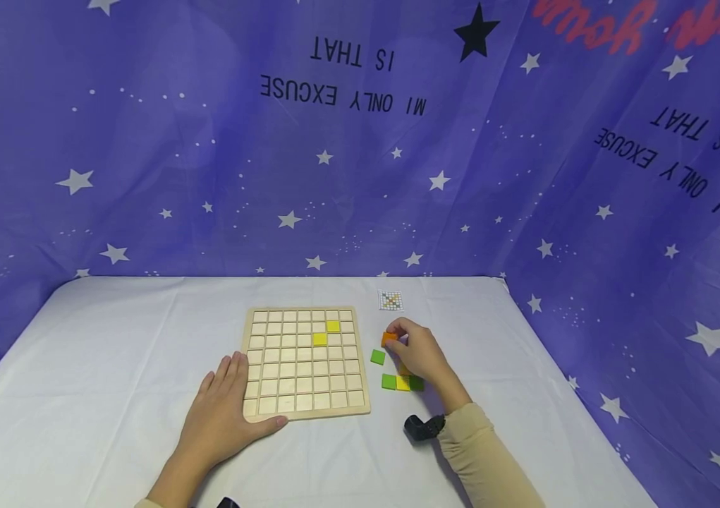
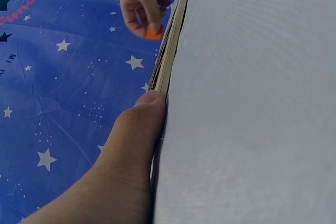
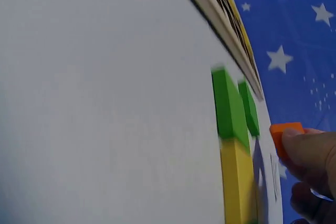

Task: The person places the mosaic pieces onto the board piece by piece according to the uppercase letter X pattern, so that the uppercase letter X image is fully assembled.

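Note:
A wooden grid board (image 1: 304,361) lies flat on the white table (image 1: 112,339), with two yellow tiles (image 1: 326,332) set in its upper right cells. My left hand (image 1: 226,413) rests flat beside the board's near left corner, thumb (image 2: 142,119) against its edge (image 2: 169,56). My right hand (image 1: 419,351) pinches an orange tile (image 1: 388,339) just right of the board; the same orange tile (image 3: 286,136) shows between my fingertips (image 3: 310,150) in the right wrist view and as an orange tile (image 2: 154,34) in the left wrist view. Loose green tiles (image 1: 377,357) and a yellow tile (image 1: 403,383) lie below that hand.
A small pattern card (image 1: 391,300) lies behind the loose tiles. A purple starry backdrop (image 1: 360,141) closes off the back and right sides of the table. In the right wrist view a green tile (image 3: 227,106) and a yellow tile (image 3: 237,182) lie close.

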